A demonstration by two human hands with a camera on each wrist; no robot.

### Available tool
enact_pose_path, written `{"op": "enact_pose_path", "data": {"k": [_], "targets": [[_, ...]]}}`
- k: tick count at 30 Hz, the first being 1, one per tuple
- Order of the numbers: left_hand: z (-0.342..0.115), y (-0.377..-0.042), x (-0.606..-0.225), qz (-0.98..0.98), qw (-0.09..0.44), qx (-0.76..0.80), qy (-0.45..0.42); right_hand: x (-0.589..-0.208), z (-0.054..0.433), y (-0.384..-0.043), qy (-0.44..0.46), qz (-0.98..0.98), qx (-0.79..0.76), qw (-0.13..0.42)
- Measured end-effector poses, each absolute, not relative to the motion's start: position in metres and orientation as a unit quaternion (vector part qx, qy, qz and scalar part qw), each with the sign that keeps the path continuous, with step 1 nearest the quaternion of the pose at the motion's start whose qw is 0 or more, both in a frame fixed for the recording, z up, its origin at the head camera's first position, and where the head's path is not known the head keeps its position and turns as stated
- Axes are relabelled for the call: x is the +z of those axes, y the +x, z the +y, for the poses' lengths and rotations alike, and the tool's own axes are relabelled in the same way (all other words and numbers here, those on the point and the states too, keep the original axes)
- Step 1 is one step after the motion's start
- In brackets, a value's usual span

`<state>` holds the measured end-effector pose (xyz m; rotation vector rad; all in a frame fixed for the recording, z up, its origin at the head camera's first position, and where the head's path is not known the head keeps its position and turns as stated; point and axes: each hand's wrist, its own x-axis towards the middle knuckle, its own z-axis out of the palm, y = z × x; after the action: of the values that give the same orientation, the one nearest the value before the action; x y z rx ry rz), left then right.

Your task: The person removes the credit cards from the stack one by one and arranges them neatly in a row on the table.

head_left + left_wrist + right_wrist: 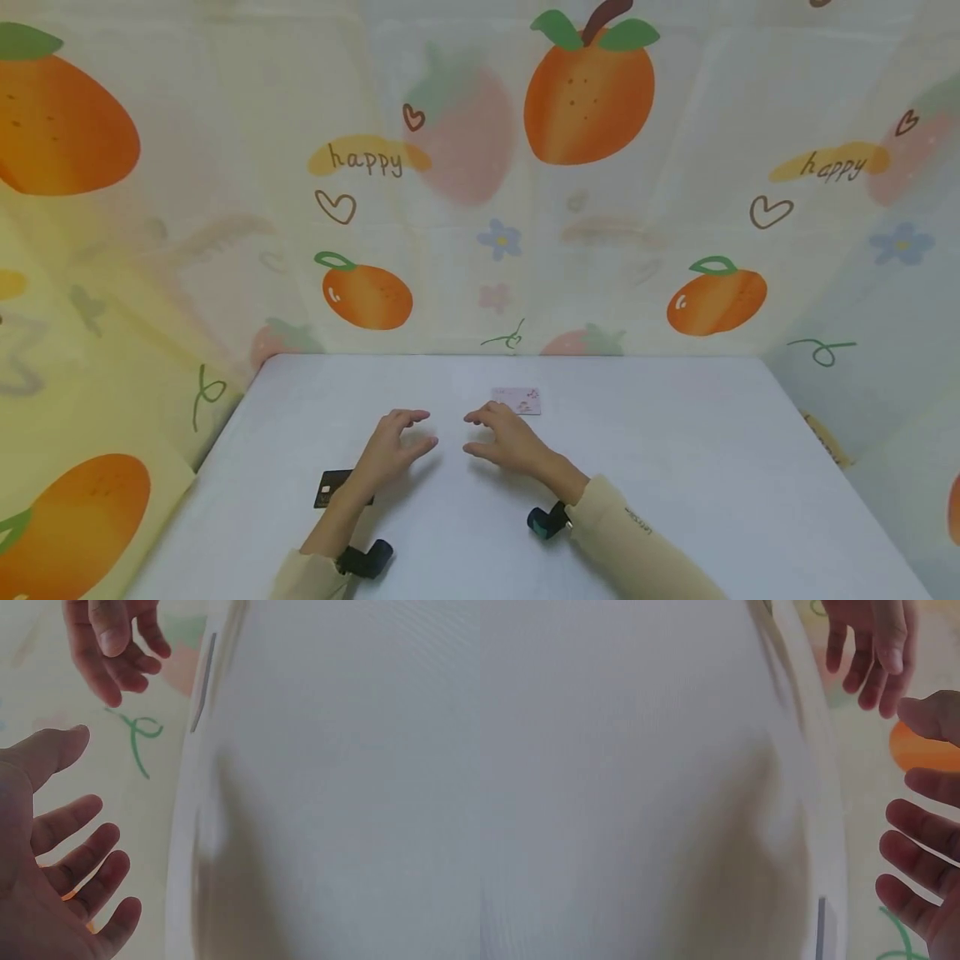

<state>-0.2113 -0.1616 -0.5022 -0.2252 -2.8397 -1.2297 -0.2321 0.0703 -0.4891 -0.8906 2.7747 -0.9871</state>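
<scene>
Both hands hover above the white table, palms facing each other across a small gap, with nothing held in either. The left hand point(392, 446) has its fingers and thumb spread and loosely bent; its forearm passes over a black card point(330, 485), covering part of it. The right hand point(510, 437) mirrors it, fingers relaxed, just in front of a pale pink patterned card point(525, 402) whose near left corner it hides. In the left wrist view the left hand's fingers point(82, 862) show apart and empty. The right wrist view shows the right hand's fingers point(915, 832) likewise apart.
The white table point(675, 467) reaches back to a fruit-printed cloth point(465, 275) hanging behind it and at both sides. Dark wrist cameras point(367, 558) hang under the forearms, close to the tabletop.
</scene>
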Motion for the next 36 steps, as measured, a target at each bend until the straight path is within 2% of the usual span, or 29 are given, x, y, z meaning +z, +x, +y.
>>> {"op": "enact_pose_path", "data": {"k": [5,14,36], "targets": [[-0.151,-0.223,-0.503,-0.91,0.012,-0.407,-0.085,-0.489,0.089,-0.242,-0.276,0.901,-0.334,0.011],[-0.138,-0.24,-0.501,-0.897,-0.007,-0.431,-0.099,-0.49,0.111,-0.257,-0.24,0.915,-0.324,0.002],[-0.094,-0.279,-0.517,-0.897,-0.038,-0.42,-0.131,-0.51,0.141,-0.282,-0.169,0.937,-0.306,0.002]]}}
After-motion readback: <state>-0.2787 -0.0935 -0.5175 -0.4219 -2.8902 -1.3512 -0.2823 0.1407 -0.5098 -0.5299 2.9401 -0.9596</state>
